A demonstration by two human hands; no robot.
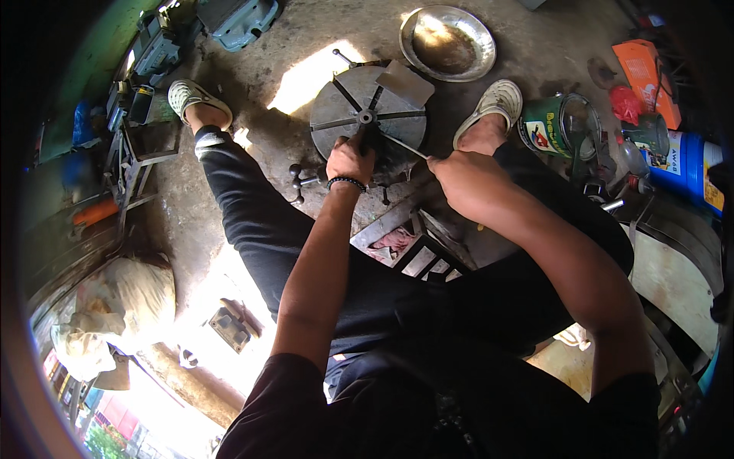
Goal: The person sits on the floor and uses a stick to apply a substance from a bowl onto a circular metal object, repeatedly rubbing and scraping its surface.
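Observation:
A round slotted metal table (326,100), like a machine's rotary table, lies on the floor between my feet. A small ring-shaped metal piece (365,117) stands at its centre. My left hand (352,161) is closed at the near side of that piece, around something dark that its fingers mostly hide. In my right hand (466,177) is the end of a thin metal rod (404,144), which slants up and left toward the centre. The rod's far tip is hard to make out. On the table's far right edge rests a flat metal plate (406,83).
Ball-ended handles (297,183) stick out beside the round table. Beyond it sits a shallow metal basin (447,43). A green tin (544,126), a blue container (684,172) and an orange box (646,80) stand at right. A metal frame (440,256) lies near my legs.

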